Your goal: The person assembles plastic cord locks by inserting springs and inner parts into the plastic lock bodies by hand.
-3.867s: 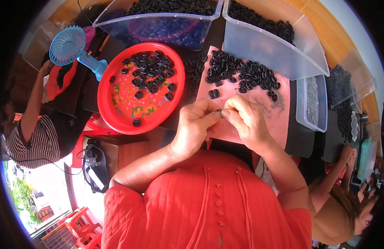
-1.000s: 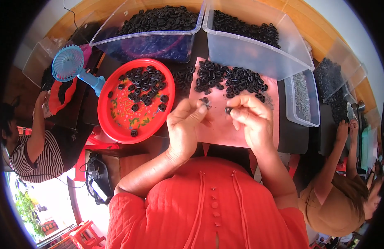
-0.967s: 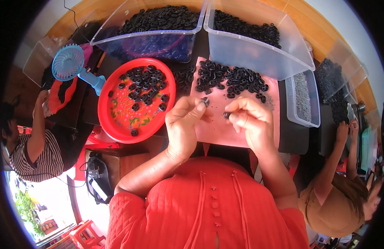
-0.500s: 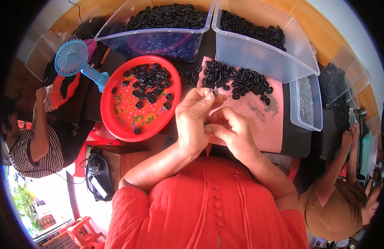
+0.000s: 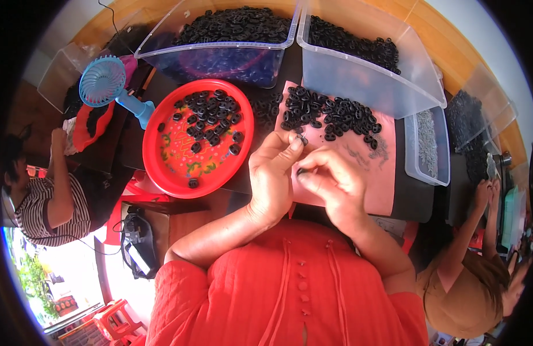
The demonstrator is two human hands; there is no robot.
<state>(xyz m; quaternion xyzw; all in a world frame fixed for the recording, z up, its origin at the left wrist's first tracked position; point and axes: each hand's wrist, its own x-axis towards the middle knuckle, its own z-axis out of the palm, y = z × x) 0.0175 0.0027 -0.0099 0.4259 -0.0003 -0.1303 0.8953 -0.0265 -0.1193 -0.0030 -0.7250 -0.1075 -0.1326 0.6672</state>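
My left hand (image 5: 270, 176) is closed, pinching a small black plastic piece (image 5: 302, 139) between thumb and fingertips. A glint of metal shows at that piece. Close by on the right, my right hand (image 5: 341, 187) is closed too, with another small black piece (image 5: 301, 171) at its fingertips. Both hands are raised over the near edge of a pink sheet (image 5: 379, 187), where a heap of black oval pieces with holes (image 5: 350, 118) lies. Left of my hands stands a red round tray (image 5: 153, 164) holding many similar black pieces (image 5: 211, 112).
Two clear bins (image 5: 266, 72) (image 5: 370, 86) full of black parts stand at the back. A small clear box (image 5: 442, 173) of thin silvery pieces is at right, and similar bits (image 5: 364, 155) lie scattered. A blue handheld fan (image 5: 103, 81) stands left. Co-workers sit on both sides.
My right hand has drawn slightly away from the left, and a black piece now shows at its fingertips. The left hand keeps its pinch. The whole view has shifted slightly.
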